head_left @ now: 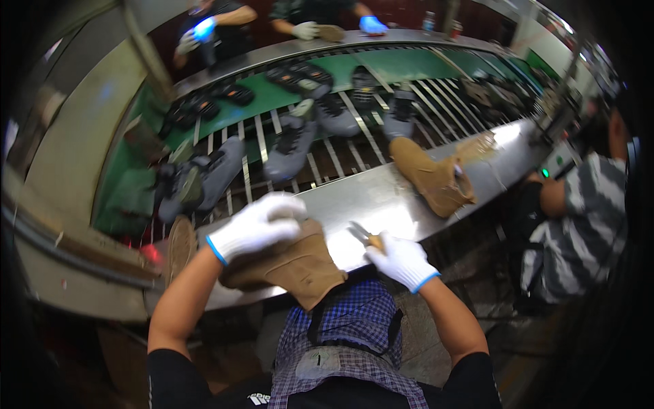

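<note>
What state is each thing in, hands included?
Left hand: gloved, over the near boot; contact unclear.
Right hand: gloved, closed around a hand tool.
Hand tool: held, blade exposed.
Near boot: shaft jutting past the metal ledge.
Far boot: unheld, on the metal ledge.
Grey shoes: unheld.
Green light: lit.

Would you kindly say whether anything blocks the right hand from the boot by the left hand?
Nothing visible does: only metal counter shows between the right hand, holding a yellow-handled tool, and the brown boot.
</note>
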{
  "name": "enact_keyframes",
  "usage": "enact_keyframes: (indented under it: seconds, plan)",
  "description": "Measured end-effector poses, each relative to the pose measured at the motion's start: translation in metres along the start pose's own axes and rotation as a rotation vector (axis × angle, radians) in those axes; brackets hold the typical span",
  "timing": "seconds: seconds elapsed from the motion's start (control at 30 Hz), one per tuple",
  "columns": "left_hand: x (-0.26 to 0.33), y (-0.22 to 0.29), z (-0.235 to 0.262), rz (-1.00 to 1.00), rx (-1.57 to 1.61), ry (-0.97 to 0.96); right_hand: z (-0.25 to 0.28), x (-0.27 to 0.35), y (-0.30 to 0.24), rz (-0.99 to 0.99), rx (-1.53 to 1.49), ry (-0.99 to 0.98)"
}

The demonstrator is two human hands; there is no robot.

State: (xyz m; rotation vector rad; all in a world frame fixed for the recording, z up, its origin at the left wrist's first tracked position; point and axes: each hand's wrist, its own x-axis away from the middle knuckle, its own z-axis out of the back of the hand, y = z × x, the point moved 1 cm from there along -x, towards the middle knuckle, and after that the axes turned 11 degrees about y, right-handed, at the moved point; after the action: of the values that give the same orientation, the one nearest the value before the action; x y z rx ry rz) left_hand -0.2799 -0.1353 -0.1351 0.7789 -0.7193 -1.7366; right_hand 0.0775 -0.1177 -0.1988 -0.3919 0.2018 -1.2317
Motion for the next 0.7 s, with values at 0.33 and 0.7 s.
enact_keyframes:
  seconds: [0.33, 0.7]
  plan:
    - [0.135, 0.005, 0.041, 0.485, 0.216, 0.267, 0.018, 0.016, -0.11, 0.547, -0.451, 0.223]
    - [0.14, -0.008, 0.015, 0.178, -0.218, 0.312, 0.003, 0.029, -0.148, 0.787, -0.353, 0.356]
